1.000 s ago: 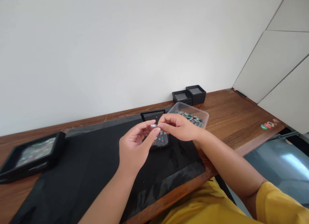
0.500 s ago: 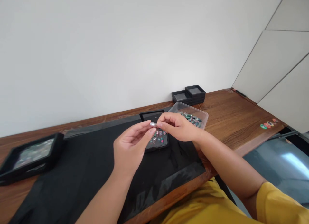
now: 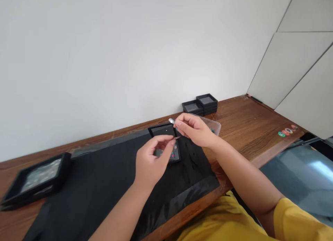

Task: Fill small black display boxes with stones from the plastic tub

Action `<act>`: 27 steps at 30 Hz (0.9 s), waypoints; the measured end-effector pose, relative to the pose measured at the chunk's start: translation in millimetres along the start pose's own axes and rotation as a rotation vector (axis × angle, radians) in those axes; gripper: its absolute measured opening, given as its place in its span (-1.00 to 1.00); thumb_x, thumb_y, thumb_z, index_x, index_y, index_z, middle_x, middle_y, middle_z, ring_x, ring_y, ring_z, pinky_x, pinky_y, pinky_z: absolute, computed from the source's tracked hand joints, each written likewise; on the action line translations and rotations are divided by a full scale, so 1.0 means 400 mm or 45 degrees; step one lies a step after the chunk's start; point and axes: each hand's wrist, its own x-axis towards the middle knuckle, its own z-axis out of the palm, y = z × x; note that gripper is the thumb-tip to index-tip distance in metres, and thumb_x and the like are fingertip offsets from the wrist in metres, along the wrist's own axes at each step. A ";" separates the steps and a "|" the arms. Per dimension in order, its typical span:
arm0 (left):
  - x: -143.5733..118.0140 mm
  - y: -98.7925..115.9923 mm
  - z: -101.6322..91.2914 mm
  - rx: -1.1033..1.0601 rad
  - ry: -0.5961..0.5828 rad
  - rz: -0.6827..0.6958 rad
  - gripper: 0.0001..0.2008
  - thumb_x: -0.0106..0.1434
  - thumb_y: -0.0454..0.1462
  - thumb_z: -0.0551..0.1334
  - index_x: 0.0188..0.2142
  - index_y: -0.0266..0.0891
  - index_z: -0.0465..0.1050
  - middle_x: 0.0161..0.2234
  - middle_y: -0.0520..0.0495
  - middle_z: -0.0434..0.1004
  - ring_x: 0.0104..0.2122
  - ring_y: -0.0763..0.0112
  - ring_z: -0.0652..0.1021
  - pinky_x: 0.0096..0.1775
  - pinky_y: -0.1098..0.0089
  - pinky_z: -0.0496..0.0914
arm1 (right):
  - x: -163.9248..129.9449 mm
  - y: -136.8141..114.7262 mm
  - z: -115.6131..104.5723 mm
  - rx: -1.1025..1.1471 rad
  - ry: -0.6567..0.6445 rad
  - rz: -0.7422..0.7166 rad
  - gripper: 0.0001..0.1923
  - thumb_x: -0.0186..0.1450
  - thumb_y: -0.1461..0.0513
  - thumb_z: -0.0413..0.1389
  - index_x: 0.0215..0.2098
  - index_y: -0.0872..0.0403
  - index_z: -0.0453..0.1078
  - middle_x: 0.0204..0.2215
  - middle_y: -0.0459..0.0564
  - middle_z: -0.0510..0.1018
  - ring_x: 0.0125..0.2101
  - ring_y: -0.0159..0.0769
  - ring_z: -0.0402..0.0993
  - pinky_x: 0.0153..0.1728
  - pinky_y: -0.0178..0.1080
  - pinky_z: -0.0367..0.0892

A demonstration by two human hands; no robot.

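Observation:
My right hand (image 3: pixel 196 131) pinches a shiny silver press-on nail (image 3: pixel 171 121) between thumb and fingertips, its tip sticking out to the left. Just below and to the left, my left hand (image 3: pixel 151 159) has thumb and forefinger closed on a small thin piece (image 3: pixel 177 137), seen edge-on; its kind is unclear. Under the fingers lies a black case (image 3: pixel 179 157) with decorated press-on nails in its lower half, partly covered by my left hand. The raised upper part (image 3: pixel 158 130) of the case is dark. Behind my right hand, a clear plastic container (image 3: pixel 216 125) is mostly hidden.
A black mat (image 3: pixel 104 175) covers much of the wooden table (image 3: pixel 239 121). Stacked black frames (image 3: pixel 206 104) stand against the white wall. At the left sits a black box (image 3: pixel 39 178) with a clear window. Round stickers (image 3: pixel 287 131) mark the right edge.
My hands have come apart. The right one has lifted up with the silver nail; the left has shifted right and holds a thin piece. The view has turned slightly.

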 end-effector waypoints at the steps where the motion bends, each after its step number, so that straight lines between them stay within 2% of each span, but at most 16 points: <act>1: 0.012 0.011 0.006 0.075 -0.047 0.072 -0.87 0.22 -0.17 0.33 -0.31 -0.14 0.63 -0.41 0.02 0.68 -0.45 0.38 0.62 -0.33 0.38 0.53 | 0.001 -0.001 -0.002 0.059 -0.011 0.026 -0.65 0.40 -0.04 0.14 -0.31 0.06 0.33 -0.57 -0.24 0.26 -0.56 -0.48 0.12 -0.52 -0.33 0.07; 3: 0.042 0.032 0.026 0.124 -0.074 0.180 -0.87 0.23 -0.20 0.29 -0.32 -0.15 0.63 -0.42 0.02 0.69 -0.47 0.40 0.61 -0.34 0.40 0.51 | 0.003 -0.006 -0.007 0.158 -0.023 0.088 -0.62 0.37 -0.08 0.17 -0.32 0.05 0.32 -0.58 -0.25 0.24 -0.59 -0.49 0.07 -0.57 -0.34 0.00; 5: 0.076 0.046 0.053 0.094 -0.073 0.208 -0.84 0.22 -0.21 0.26 -0.29 -0.16 0.62 -0.41 0.01 0.70 -0.46 0.38 0.61 -0.34 0.39 0.52 | 0.005 -0.014 -0.014 0.216 0.020 0.107 -0.59 0.34 -0.11 0.19 -0.33 0.04 0.31 -0.60 -0.27 0.22 -0.61 -0.51 0.01 -0.60 -0.35 -0.06; 10: 0.141 0.044 0.115 0.015 -0.055 0.099 -0.78 0.21 -0.15 0.26 -0.29 -0.18 0.65 -0.41 -0.02 0.70 -0.42 0.36 0.62 -0.41 0.43 0.46 | 0.012 -0.024 -0.035 0.236 0.283 -0.008 -0.59 0.31 -0.10 0.23 -0.35 0.03 0.30 -0.61 -0.28 0.20 -0.62 -0.51 -0.04 -0.62 -0.34 -0.12; 14: 0.150 0.030 0.109 0.057 -0.024 0.100 -0.71 0.22 -0.11 0.30 -0.15 -0.18 0.66 -0.43 0.01 0.67 -0.52 0.45 0.51 -0.48 0.45 0.35 | 0.017 -0.019 -0.051 0.141 0.359 0.017 -0.57 0.30 -0.13 0.22 -0.33 0.03 0.30 -0.60 -0.28 0.20 -0.62 -0.51 -0.05 -0.62 -0.34 -0.12; 16: 0.145 0.030 0.086 0.034 0.031 0.113 -0.66 0.25 -0.08 0.31 -0.07 -0.19 0.65 -0.43 0.02 0.65 -0.53 0.47 0.48 -0.47 0.45 0.36 | 0.016 -0.017 -0.055 0.141 0.312 0.077 -0.57 0.30 -0.12 0.23 -0.31 0.03 0.31 -0.60 -0.29 0.20 -0.63 -0.52 -0.06 -0.63 -0.36 -0.13; 19: 0.133 0.038 0.048 -0.132 0.133 0.077 -0.62 0.26 -0.02 0.31 -0.06 -0.20 0.66 -0.33 -0.06 0.70 -0.39 0.40 0.58 -0.32 0.39 0.49 | 0.011 -0.017 -0.051 0.233 0.140 0.179 -0.59 0.31 -0.10 0.24 -0.31 0.04 0.31 -0.61 -0.30 0.18 -0.64 -0.54 -0.09 -0.65 -0.38 -0.16; 21: 0.122 0.041 0.027 -0.240 0.100 0.022 -0.59 0.22 0.01 0.36 -0.07 -0.19 0.66 -0.25 -0.11 0.72 -0.31 0.33 0.63 -0.23 0.33 0.54 | 0.006 -0.017 -0.040 0.317 0.019 0.231 -0.60 0.31 -0.08 0.24 -0.32 0.05 0.30 -0.62 -0.32 0.17 -0.66 -0.55 -0.12 -0.66 -0.40 -0.18; 24: 0.097 0.034 0.003 -0.323 -0.037 -0.045 -0.56 0.14 0.07 0.41 -0.12 -0.16 0.68 -0.15 -0.16 0.73 -0.20 0.20 0.67 -0.16 0.24 0.59 | -0.001 -0.018 -0.018 0.387 -0.115 0.311 -0.61 0.31 -0.06 0.24 -0.33 0.04 0.28 -0.64 -0.33 0.17 -0.67 -0.57 -0.16 -0.66 -0.42 -0.21; 27: 0.074 0.015 -0.018 -0.328 -0.110 -0.043 -0.58 0.13 0.10 0.43 -0.18 -0.14 0.69 -0.15 -0.16 0.73 -0.17 0.15 0.67 -0.14 0.20 0.61 | -0.008 -0.021 0.005 0.408 -0.230 0.407 -0.62 0.33 -0.05 0.22 -0.34 0.05 0.27 -0.65 -0.33 0.15 -0.67 -0.56 -0.16 -0.66 -0.43 -0.21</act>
